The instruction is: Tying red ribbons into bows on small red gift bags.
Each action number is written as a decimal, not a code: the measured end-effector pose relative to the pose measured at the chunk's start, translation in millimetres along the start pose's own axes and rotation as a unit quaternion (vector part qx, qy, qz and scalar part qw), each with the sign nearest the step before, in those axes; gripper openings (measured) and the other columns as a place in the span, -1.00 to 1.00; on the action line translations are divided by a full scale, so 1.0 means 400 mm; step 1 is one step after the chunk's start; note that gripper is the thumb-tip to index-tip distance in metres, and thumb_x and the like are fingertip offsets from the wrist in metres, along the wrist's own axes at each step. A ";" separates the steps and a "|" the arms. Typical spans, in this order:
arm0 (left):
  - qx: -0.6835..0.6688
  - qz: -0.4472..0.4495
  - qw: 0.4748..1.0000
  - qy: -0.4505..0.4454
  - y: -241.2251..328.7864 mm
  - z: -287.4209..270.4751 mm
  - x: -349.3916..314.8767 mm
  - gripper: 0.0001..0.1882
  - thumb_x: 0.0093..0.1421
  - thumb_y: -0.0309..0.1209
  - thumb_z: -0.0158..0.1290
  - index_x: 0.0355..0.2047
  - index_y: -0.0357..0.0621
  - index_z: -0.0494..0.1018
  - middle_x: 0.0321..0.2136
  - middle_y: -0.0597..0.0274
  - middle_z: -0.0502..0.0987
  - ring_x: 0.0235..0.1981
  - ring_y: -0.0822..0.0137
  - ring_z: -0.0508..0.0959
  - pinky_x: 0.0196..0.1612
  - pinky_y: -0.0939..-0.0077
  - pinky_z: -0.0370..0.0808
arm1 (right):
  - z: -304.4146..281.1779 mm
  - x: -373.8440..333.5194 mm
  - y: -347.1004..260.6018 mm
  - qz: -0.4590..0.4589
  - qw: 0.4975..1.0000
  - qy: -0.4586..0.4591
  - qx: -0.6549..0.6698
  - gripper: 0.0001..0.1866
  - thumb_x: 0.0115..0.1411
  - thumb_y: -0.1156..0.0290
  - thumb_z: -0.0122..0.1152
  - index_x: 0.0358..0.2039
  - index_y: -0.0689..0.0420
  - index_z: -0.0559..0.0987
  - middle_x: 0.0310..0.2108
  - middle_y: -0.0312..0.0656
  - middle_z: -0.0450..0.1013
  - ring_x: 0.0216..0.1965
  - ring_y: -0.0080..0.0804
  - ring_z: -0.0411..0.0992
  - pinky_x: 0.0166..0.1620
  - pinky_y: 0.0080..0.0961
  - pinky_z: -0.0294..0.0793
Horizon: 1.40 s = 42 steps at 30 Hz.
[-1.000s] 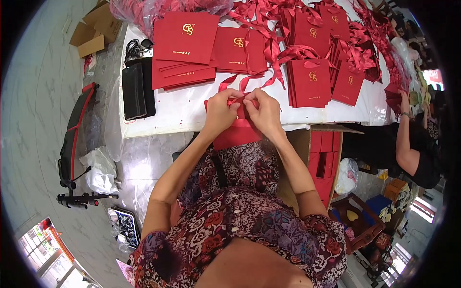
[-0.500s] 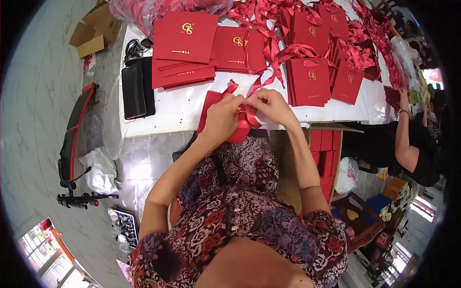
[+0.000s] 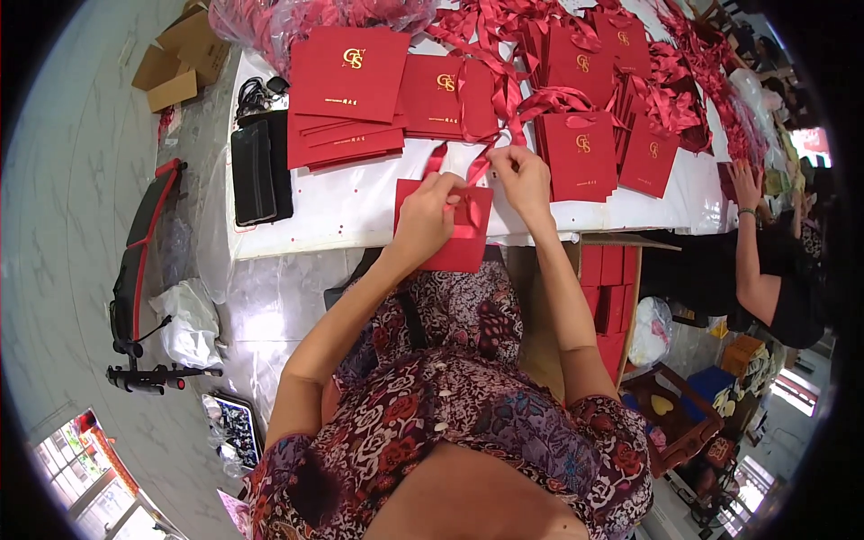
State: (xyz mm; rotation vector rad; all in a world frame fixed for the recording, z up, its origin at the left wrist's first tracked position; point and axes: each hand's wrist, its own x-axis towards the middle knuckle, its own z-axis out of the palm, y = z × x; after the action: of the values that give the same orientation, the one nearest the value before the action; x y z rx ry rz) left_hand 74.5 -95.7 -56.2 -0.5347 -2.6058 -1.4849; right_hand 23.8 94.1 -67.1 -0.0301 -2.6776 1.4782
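At the table's near edge lies a small red paper bag (image 3: 465, 254) with a red ribbon. My left hand (image 3: 425, 220) rests over its left side, thumb and fingers pinched on the ribbon loop in front of the bag. To the right, my right hand (image 3: 525, 183) is closed in a pinch on the red ribbon (image 3: 478, 168), which runs between the two hands. The exact grip at both fingertips is partly hidden. Another length of ribbon (image 3: 436, 160) sticks up beyond my left hand.
Stacked red bags (image 3: 346, 81) with gold emblems lie beyond my hands, and more red bags (image 3: 580, 157) with ribbons stand on the right. A black phone case (image 3: 255, 180) lies at left. An open carton (image 3: 615, 288) holds red boxes below the table. A co-worker's arm (image 3: 751, 243) reaches in at far right.
My right hand has moved right and slightly up, away from my left hand, drawing the ribbon. The bag now lies flatter and straighter, with more of its face showing.
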 end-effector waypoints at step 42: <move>0.164 0.031 0.985 -0.029 -0.037 -0.111 -0.015 -0.78 0.12 -0.58 0.12 -0.23 -0.20 0.35 -0.36 0.02 0.46 -0.33 -0.04 0.54 -0.31 0.18 0.46 | 0.118 -0.151 -0.091 -0.170 0.983 -0.020 -0.067 -0.85 0.17 0.41 0.28 -0.35 0.20 0.51 -0.42 -0.07 0.46 -0.35 -0.07 0.48 -0.31 -0.22 0.43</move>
State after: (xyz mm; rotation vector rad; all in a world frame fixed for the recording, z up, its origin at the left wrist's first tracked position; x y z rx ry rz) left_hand 71.1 -141.8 -46.5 -0.6209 -2.7677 -1.0038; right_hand 80.8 31.4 -65.2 0.4307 -2.6366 1.2060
